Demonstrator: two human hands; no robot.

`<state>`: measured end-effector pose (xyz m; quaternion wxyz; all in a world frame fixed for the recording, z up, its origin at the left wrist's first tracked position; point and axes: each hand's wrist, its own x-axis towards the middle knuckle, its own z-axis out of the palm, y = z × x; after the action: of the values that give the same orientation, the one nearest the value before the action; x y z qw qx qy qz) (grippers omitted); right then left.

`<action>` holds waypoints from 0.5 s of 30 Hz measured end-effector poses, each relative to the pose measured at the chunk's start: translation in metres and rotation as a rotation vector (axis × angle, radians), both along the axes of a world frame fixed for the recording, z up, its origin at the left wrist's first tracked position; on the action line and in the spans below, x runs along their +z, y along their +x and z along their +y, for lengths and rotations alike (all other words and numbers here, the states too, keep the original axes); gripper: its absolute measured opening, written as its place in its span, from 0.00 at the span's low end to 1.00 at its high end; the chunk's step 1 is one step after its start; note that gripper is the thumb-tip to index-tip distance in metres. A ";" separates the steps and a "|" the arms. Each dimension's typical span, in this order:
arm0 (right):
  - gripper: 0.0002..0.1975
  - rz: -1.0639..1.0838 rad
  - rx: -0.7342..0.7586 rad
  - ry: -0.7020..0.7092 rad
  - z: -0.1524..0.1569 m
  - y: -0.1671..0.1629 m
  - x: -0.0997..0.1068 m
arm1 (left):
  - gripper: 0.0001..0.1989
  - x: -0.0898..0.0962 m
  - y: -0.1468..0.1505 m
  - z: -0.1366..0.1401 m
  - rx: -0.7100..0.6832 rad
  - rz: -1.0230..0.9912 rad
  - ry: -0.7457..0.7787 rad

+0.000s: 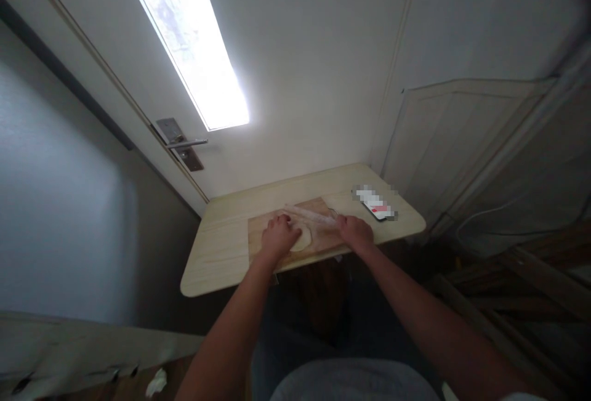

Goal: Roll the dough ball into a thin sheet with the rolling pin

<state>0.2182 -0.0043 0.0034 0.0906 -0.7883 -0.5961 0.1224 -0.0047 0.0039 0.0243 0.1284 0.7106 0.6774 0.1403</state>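
A pale, flat, rounded piece of dough [303, 240] lies on a wooden cutting board [257, 234]. My left hand [279, 236] is at its left edge, fingers curled and thumb on the dough. My right hand [356, 230] is closed around the right end of a light, floury rolling pin [310, 213]. The pin slants across the board just beyond the dough, its far end pointing up and left. Whether the pin touches the dough is hard to tell.
The board rests on a pale wooden table [217, 250] with rounded corners. A phone [376, 204] lies at the right. Behind the table stands a white door with a metal handle [187, 142] and a bright glass strip [194, 44]. Wooden slats [521, 278] are at lower right.
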 end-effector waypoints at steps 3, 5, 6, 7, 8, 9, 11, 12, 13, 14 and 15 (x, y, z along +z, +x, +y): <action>0.29 0.012 0.006 -0.021 -0.003 -0.001 0.000 | 0.15 0.002 0.001 0.013 -0.012 -0.020 -0.125; 0.29 0.019 0.013 -0.029 -0.005 -0.001 0.002 | 0.10 0.002 -0.001 0.020 -0.031 -0.061 -0.194; 0.29 0.022 0.016 -0.030 -0.007 -0.001 0.002 | 0.08 0.002 -0.002 0.023 -0.044 -0.081 -0.215; 0.29 0.027 0.019 -0.030 -0.007 0.000 0.003 | 0.07 0.001 -0.002 0.025 -0.052 -0.097 -0.225; 0.29 0.031 0.020 -0.031 -0.008 0.000 0.004 | 0.07 0.001 -0.003 0.026 -0.056 -0.115 -0.225; 0.28 0.036 0.020 -0.031 -0.008 0.000 0.004 | 0.08 0.000 -0.003 0.026 -0.056 -0.142 -0.219; 0.29 0.046 0.016 -0.035 -0.008 0.001 0.004 | 0.10 0.000 -0.003 0.025 -0.050 -0.228 -0.198; 0.29 0.050 0.013 -0.039 -0.008 0.001 0.004 | 0.11 0.000 -0.003 0.024 -0.047 -0.276 -0.184; 0.29 0.053 0.009 -0.043 -0.007 0.001 0.004 | 0.11 0.000 -0.003 0.023 -0.046 -0.322 -0.168; 0.29 0.056 0.006 -0.048 -0.007 0.001 0.004 | 0.11 0.000 -0.004 0.022 -0.041 -0.359 -0.152; 0.29 0.058 0.003 -0.053 -0.007 0.001 0.004 | 0.11 0.000 -0.005 0.021 -0.026 -0.391 -0.133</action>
<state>0.2195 -0.0110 0.0071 0.0866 -0.7856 -0.5911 0.1611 -0.0100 0.0250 0.0239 0.3060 0.6685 0.6380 0.2288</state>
